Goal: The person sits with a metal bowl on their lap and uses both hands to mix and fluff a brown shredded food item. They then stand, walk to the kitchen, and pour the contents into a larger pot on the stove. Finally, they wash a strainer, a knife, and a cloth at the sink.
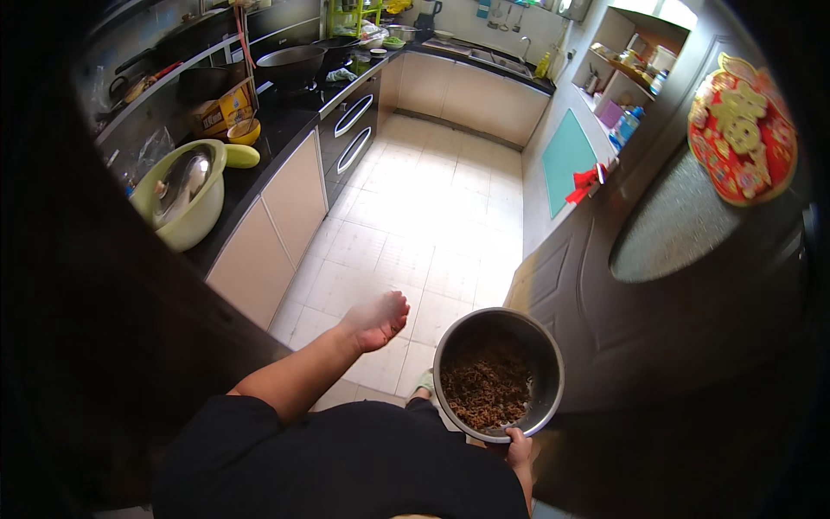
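My right hand [519, 448] grips the near rim of a round metal pot [553, 398], thumb over the edge and fingers out of sight below. Dark brown, crumbly or shredded food [484, 385] covers much of the pot's bottom, and the pot tilts a little toward me. To its left, my left hand [379, 322] is held out over the floor with loosely curled fingers and nothing visible in it. A hazy patch blurs part of that hand.
A brown door [588, 303] stands open on the right. Along the left runs a black counter [281, 130] with a pale green basin [203, 216], a metal lid, a yellow bowl [245, 131] and a wok [291, 65]. White floor tiles [406, 216] lead to a sink [497, 59].
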`<action>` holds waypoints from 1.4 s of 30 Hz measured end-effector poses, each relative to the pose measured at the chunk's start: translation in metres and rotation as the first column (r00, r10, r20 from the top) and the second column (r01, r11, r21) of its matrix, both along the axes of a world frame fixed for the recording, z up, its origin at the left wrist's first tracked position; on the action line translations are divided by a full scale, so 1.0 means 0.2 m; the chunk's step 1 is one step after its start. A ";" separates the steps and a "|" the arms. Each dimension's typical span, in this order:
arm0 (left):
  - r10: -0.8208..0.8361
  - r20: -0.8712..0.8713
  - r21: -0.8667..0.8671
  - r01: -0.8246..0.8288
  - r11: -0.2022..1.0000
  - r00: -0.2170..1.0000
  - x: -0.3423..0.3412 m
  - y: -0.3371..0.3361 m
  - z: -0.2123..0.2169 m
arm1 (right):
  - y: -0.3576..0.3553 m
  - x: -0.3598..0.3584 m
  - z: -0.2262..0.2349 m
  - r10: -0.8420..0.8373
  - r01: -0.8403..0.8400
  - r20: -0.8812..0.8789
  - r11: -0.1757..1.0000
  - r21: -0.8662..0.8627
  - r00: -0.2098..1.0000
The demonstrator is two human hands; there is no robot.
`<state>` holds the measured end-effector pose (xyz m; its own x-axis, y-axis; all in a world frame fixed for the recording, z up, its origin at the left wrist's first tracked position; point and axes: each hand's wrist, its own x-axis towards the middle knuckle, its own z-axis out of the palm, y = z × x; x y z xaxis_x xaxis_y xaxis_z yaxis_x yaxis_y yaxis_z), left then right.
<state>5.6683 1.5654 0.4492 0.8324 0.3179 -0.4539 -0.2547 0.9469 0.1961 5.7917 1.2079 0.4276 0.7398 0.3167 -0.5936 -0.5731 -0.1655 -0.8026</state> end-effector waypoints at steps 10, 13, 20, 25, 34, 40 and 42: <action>0.338 0.010 0.024 -0.338 0.941 0.941 0.68 0.86 -0.09 | 1.09 1.39 0.05 0.393 -0.394 -0.025 0.917 -0.059 0.919; 0.396 0.037 0.029 -0.397 0.917 0.917 0.79 1.08 -0.15 | 1.48 1.67 0.11 0.451 -0.450 0.022 0.892 -0.041 0.892; 0.548 -0.189 0.014 -0.556 0.831 0.815 1.17 1.94 -0.39 | 2.30 2.24 0.05 0.496 -0.496 0.015 0.868 0.020 0.868; 0.574 -0.295 0.013 -0.597 0.802 0.764 1.64 2.58 -0.29 | 2.71 2.64 0.01 0.417 -0.418 -0.070 0.908 -0.003 0.906; 0.710 -0.100 -0.111 -0.717 0.688 0.697 2.08 3.71 -0.60 | 3.75 3.15 0.09 0.466 -0.465 0.103 0.885 -0.039 0.879; 0.772 -0.469 0.019 -0.869 0.494 0.429 2.16 4.05 -0.55 | 4.63 3.56 0.16 0.617 -0.617 0.003 0.787 -0.020 0.787; 0.801 -0.447 0.062 -0.879 0.473 0.399 2.14 4.19 -0.60 | 4.91 3.63 0.19 0.676 -0.677 0.058 0.736 -0.010 0.734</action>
<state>6.0963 2.4039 0.3299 -0.0663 0.6494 -0.7575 -0.8827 0.3158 0.3480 6.5182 2.1894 0.4648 0.3578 0.7525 -0.5529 -0.2695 -0.4837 -0.8327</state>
